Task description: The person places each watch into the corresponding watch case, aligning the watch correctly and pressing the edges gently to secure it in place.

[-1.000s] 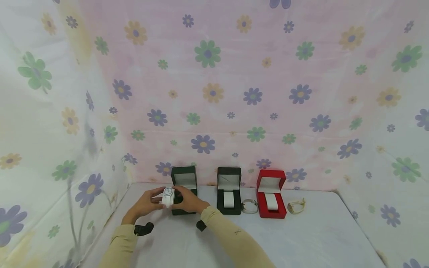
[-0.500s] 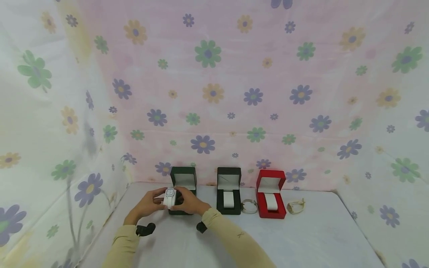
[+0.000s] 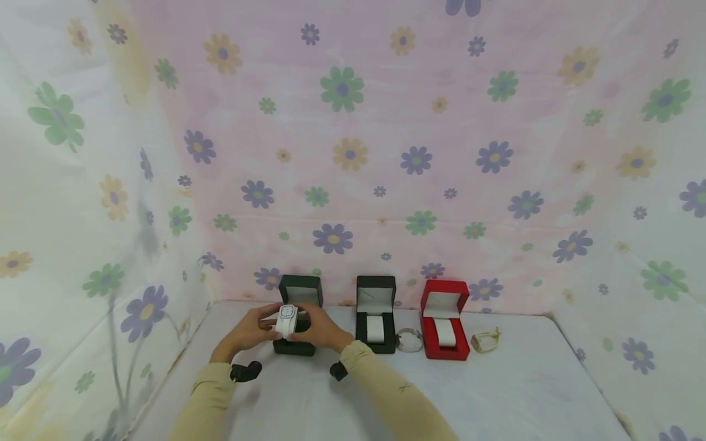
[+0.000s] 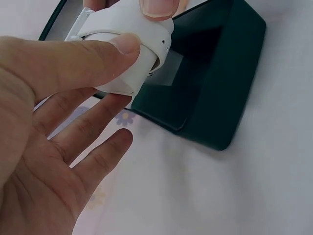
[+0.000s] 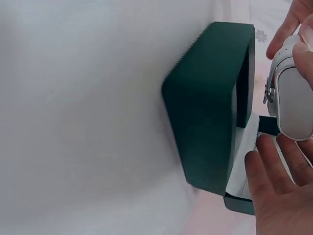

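Two-handed grip on my feeds: the left hand (image 3: 245, 334) and the right hand (image 3: 322, 329) both pinch the white watch (image 3: 288, 313) with the thumb, drawn in to the thickness of their load, while other fingers spread loosely in the wrist views.

I take the green box (image 3: 295, 348) as my landmark. Behind it stands a flowered cloth (image 3: 353, 184); beneath it I see one pale worktop (image 3: 524, 392).

I count three boxes, all with lids raised: the green box itself, one dark box (image 3: 376, 348) to its right, and one red box (image 3: 447, 353) further right.

Watches also number three. The white watch is held just over the green box's left part; a silver watch (image 3: 409, 350) lies to the box's right, beyond the dark box and before the red one; a gold watch (image 3: 476, 343) lies farthest right.

White cushions make three too: the held cushion (image 5: 296, 103) inside the white strap, and one each in the dark and red boxes.

Any lettering on the white dial is too small for me to read. That dial faces up and back toward the head camera, and the strap's long axis runs down toward the green box's near side, its top leaning slightly right.
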`<control>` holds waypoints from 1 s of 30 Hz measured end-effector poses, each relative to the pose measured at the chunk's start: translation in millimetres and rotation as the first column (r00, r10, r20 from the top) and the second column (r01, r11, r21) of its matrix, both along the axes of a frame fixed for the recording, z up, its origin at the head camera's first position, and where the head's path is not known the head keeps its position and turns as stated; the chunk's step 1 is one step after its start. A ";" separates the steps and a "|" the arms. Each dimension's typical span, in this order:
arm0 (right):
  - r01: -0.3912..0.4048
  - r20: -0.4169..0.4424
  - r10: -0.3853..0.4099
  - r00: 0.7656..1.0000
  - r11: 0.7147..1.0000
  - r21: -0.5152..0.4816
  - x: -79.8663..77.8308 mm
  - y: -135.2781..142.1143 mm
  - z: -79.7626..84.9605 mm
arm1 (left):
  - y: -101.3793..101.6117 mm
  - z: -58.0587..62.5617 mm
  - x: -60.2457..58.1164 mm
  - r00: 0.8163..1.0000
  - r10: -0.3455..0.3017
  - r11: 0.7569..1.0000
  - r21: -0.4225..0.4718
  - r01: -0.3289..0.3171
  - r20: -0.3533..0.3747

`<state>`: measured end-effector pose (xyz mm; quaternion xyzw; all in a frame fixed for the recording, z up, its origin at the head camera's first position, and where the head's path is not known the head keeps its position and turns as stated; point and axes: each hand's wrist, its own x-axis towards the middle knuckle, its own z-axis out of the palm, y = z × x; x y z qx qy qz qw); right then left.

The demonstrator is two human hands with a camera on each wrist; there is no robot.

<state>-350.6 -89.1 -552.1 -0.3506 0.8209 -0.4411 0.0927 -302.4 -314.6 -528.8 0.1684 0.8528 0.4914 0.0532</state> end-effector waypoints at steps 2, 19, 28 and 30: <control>0.012 -0.005 -0.012 1.000 1.000 0.003 -0.7 2.4 -1.8 | 3.3 -1.1 -2.2 1.000 -0.007 1.000 -0.007 0.007 -0.004; 0.126 -0.132 -0.107 0.985 0.981 0.145 -0.8 11.6 -14.4 | 17.4 -19.7 -13.3 0.998 0.021 0.982 -0.185 -0.031 -0.053; 0.172 -0.226 -0.126 0.966 0.965 0.196 -6.4 14.3 -19.8 | 21.6 -25.0 -17.7 0.999 0.026 0.982 -0.185 -0.033 -0.038; 0.170 -0.231 -0.121 0.965 0.964 0.205 -6.8 14.9 -18.5 | 22.4 -25.2 -18.2 0.999 0.034 0.983 -0.179 -0.039 -0.032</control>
